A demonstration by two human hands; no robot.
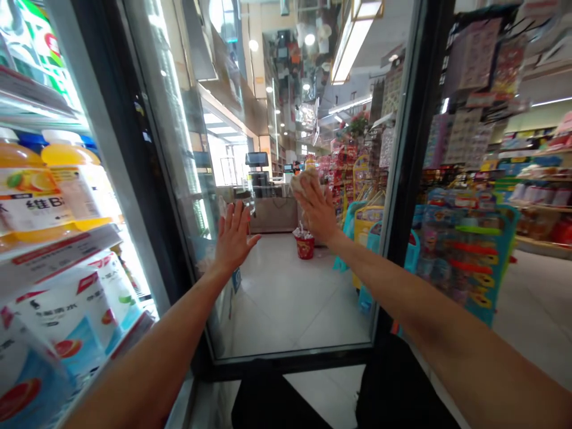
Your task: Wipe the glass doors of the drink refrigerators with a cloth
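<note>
A glass door [286, 298] in a black frame stands upright before me. Against its pane, my right hand [318, 208] presses a pale, crumpled cloth [308, 180] beneath its fingers. My left hand [235, 234] is raised near the left part of the glass, fingers stretched out and nothing in it. Whether its palm touches the pane I cannot tell. Both arms reach forward over my dark-clothed legs.
At left, a lit cooler holds bottles of orange drink [71, 173] and white-and-blue pouches [71, 322] on shelves. Through the glass stand a red bucket [305, 245] and a counter [273, 214]. Racks of packaged toys [465, 256] are on the right.
</note>
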